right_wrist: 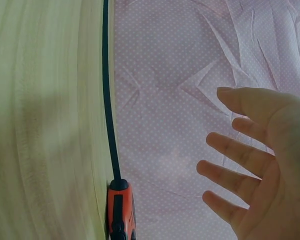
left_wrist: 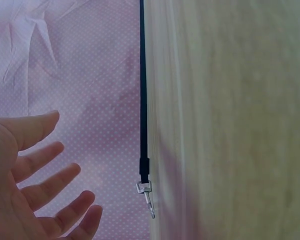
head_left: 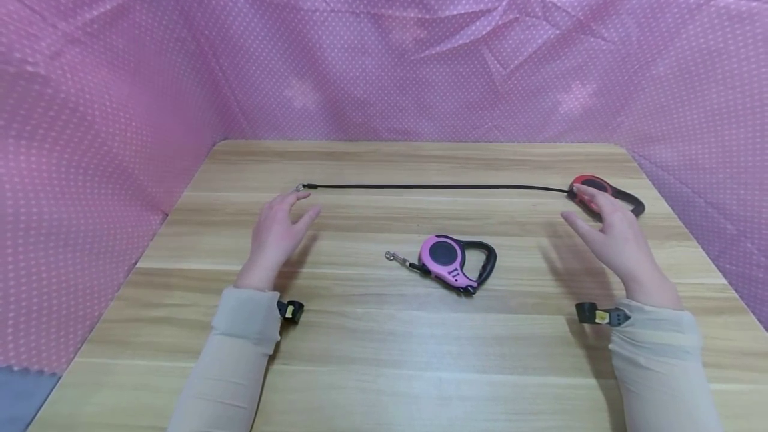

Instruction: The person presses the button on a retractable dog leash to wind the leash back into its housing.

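A red and black retractable dog leash (head_left: 591,183) lies at the far right of the table, partly covered by my right hand (head_left: 618,239) in the head view. Its black strap (head_left: 432,187) runs straight across to a metal clip (left_wrist: 147,196) at the far left. Nearest that clip is my left hand (head_left: 275,235), fingers spread and holding nothing. My right hand is also empty, its fingers loosely spread beside the red case (right_wrist: 121,210). Between the hands, nearer to me, lies a pink and black retractable leash (head_left: 444,259) with its metal clip (head_left: 393,257) pointing left.
The wooden table (head_left: 420,365) spreads out under both arms. Pink dotted cloth (head_left: 384,72) hangs behind it and along both sides. A small wrist camera (head_left: 291,311) sits at the left cuff and another camera (head_left: 591,314) at the right cuff.
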Demonstrator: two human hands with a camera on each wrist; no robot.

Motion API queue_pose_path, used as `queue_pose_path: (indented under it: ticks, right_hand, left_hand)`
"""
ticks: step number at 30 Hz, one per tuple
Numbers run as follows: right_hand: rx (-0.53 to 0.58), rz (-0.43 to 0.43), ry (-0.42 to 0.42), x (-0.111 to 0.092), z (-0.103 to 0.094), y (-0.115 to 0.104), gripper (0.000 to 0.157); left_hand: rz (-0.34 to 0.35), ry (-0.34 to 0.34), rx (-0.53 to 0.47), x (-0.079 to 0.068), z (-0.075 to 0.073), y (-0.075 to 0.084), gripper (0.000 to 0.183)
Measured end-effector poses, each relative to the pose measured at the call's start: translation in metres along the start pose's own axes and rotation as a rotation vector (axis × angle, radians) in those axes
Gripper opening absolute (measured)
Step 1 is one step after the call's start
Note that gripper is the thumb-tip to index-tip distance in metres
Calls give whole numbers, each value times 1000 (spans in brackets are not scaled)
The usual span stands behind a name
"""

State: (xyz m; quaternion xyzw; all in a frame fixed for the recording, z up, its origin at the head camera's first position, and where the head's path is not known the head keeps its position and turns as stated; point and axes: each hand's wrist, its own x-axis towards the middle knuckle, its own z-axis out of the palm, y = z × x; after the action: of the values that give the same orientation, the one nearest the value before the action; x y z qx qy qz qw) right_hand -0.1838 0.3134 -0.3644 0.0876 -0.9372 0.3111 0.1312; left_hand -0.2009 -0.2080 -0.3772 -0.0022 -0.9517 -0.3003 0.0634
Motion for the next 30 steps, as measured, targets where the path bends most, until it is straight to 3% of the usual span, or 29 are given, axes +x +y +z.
queue_pose_path:
  ticks: [9,16,30]
  right_hand:
    - [30,54,38,1,-1,4,56]
    - [2,132,12,3,-2,12,61]
    - [-47,153,-26,10,-8,33,61]
  left_hand:
    - [-17,-5,-18,-3,-1,-4,61]
    - [-21,6,-31,4,-5,-5,59]
    - [3,-9,-10,17,-10,-14,58]
